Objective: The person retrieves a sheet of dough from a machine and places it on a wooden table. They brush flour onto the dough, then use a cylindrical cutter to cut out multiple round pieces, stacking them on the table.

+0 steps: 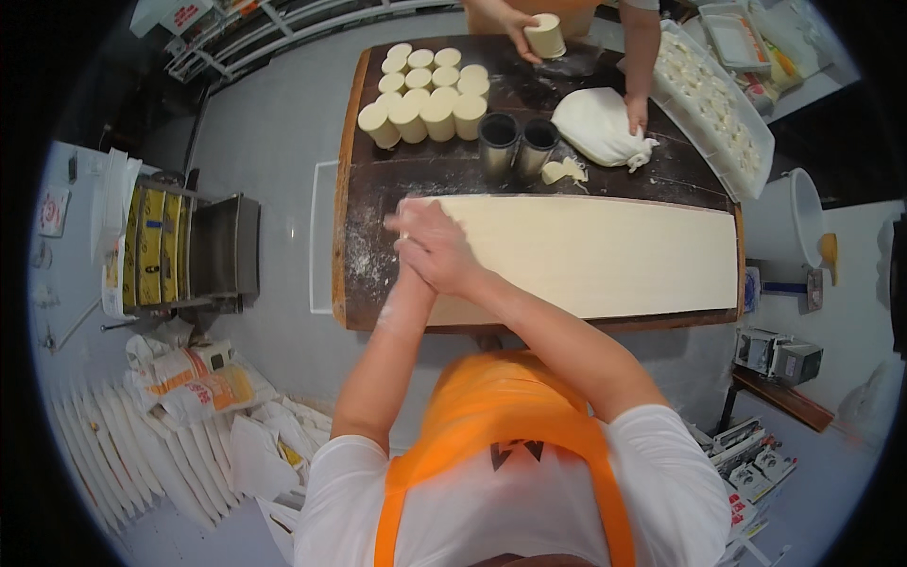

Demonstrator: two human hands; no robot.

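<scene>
My left hand (410, 219) and my right hand (446, 248) are together over the left end of a long, flat, pale dough sheet (595, 255). The right hand lies across the left one, its fingers apart and slightly bent. Motion smears the left fingers, and the right hand partly covers them. No object shows in either hand. The sheet stretches along the near side of a dark wooden table (378, 180), where loose flour is scattered by its left end. Beyond the sheet stand two dark metal cylinders (498, 146), with dough scraps (565, 171) beside them.
Several pale dough cylinders (408, 118) stand at the far left. Across the table, a co-worker's hand (520, 33) holds another cylinder (545, 38); the other hand rests on a white cloth bundle (600, 123). A white tray (709, 104) with pale pieces borders the right side.
</scene>
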